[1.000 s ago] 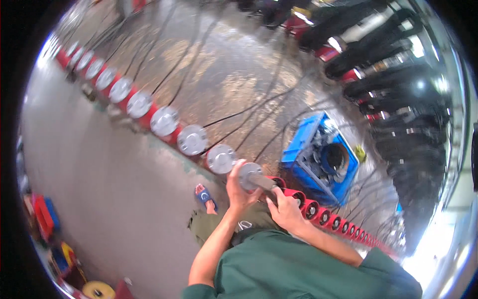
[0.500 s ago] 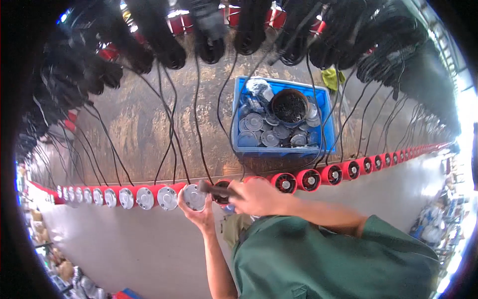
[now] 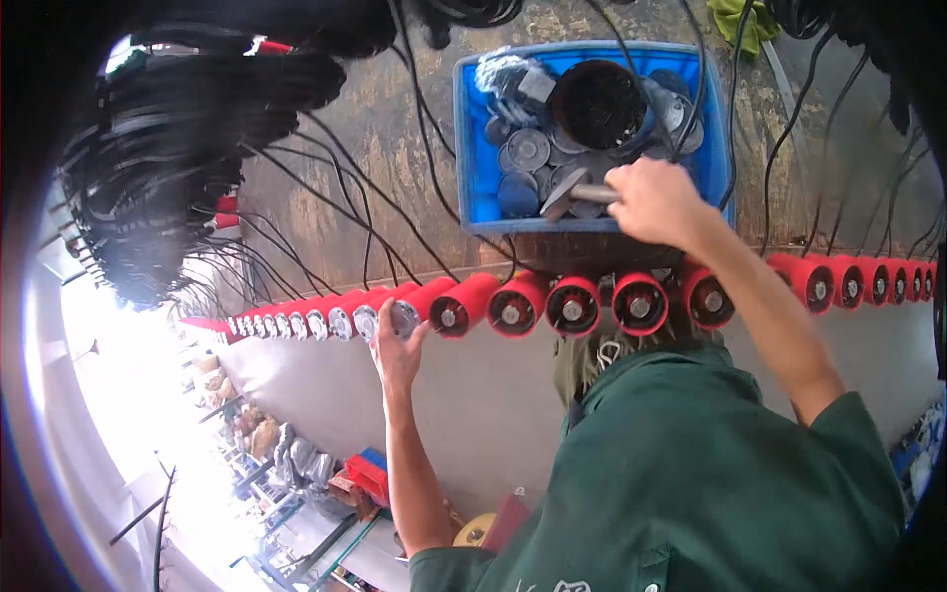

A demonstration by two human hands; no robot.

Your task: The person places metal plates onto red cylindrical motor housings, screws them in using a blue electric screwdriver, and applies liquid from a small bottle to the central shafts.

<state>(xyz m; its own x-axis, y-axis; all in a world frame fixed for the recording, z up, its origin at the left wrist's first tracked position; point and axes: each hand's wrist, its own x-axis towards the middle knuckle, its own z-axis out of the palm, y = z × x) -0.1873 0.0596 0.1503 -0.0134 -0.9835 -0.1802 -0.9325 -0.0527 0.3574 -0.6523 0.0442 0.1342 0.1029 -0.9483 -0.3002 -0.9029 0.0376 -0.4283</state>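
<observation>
My left hand [image 3: 397, 357] has its thumb and fingers around the end of a red cylindrical housing, at its round grey metal cap [image 3: 405, 318]. Up over the near edge of a blue bin [image 3: 722, 158], my right hand [image 3: 653, 200] is closed round the handle of a hammer [image 3: 566, 192], whose head points left. Just right of my left hand, a red housing [image 3: 472, 299] shows an open end with a pale hub inside. Grey discs [image 3: 528, 149] and a dark round pot [image 3: 599, 107] of small dark pieces lie in the bin.
Red housings line the table's near edge, capped on the left and uncapped on the right [image 3: 639, 302]. Black cables [image 3: 360, 212] run back from them across the worn table [image 3: 335, 109] to thick dark bundles [image 3: 187, 148]. A green cloth [image 3: 742, 25] lies behind the bin.
The hammer has gone from beside the left hand's cap up and right, to the bin. My left hand remains at a capped housing. The view has shifted and turned.
</observation>
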